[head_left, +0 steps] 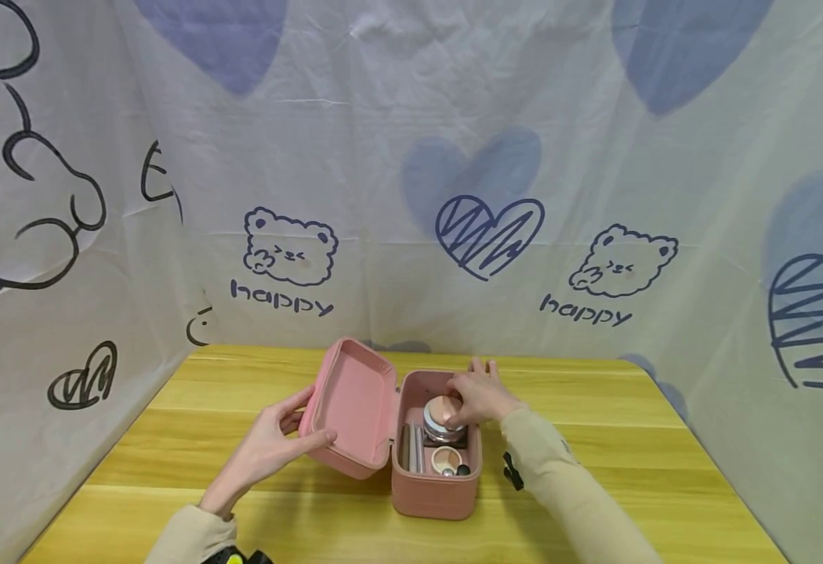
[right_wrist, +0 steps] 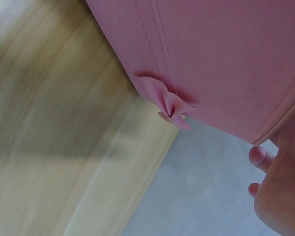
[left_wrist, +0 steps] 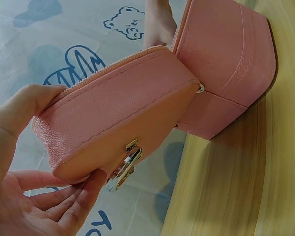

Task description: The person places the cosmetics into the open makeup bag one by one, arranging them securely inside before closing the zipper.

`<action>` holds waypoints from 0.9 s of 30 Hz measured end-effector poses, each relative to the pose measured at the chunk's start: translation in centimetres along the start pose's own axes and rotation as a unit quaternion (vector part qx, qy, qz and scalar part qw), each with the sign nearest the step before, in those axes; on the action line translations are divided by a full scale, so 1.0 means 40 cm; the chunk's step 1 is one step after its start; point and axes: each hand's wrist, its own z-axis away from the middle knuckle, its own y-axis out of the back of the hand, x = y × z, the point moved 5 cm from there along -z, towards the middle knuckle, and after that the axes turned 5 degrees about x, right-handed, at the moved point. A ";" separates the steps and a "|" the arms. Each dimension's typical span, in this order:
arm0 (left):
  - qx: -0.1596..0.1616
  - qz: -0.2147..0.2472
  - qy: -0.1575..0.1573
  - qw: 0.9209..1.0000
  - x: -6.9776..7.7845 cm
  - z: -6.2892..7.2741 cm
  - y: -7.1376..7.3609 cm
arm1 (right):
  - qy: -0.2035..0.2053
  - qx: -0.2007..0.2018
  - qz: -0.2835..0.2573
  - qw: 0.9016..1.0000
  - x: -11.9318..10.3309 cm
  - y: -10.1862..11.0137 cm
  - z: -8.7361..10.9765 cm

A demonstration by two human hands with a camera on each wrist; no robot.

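Note:
A pink zippered cosmetic case stands on the table, its lid swung out to the left. My left hand grips the lid's outer end, thumb over the zipper edge and fingers underneath, as the left wrist view shows. Inside the case, my right hand pinches a round powder compact with a peach top and silvery rim; its other fingers stick up past the case wall. In the right wrist view the case's side wall hides the compact and the gripping fingertips.
Slim tubes stand along the case's left side. A small round pan of beige shades and a dark-capped item lie at its front. A metal ring hangs from the lid; a pink bow decorates the case's side. Printed cloth surrounds the wooden table.

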 end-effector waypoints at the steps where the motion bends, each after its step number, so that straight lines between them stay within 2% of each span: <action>1: 0.000 0.001 0.000 1.000 0.000 0.000 0.000 | 0.000 0.000 0.002 1.000 -0.001 0.000 0.000; 11: -0.003 0.004 -0.004 1.000 0.000 0.000 0.000 | -0.003 0.000 -0.010 1.000 0.002 0.002 0.002; 16: -0.002 0.005 0.003 1.000 0.000 0.000 0.001 | 0.003 0.027 -0.048 0.998 0.006 0.014 0.018; 19: -0.002 0.006 0.005 1.000 0.000 0.000 0.002 | 0.000 0.055 -0.095 0.994 0.015 0.017 0.031; 22: -0.001 0.007 0.006 1.000 0.000 0.001 0.002 | -0.010 0.085 -0.170 0.982 0.030 0.012 0.044; 27: -0.001 0.012 0.009 1.000 0.001 0.001 0.001 | -0.048 0.118 -0.293 0.948 0.062 0.001 0.060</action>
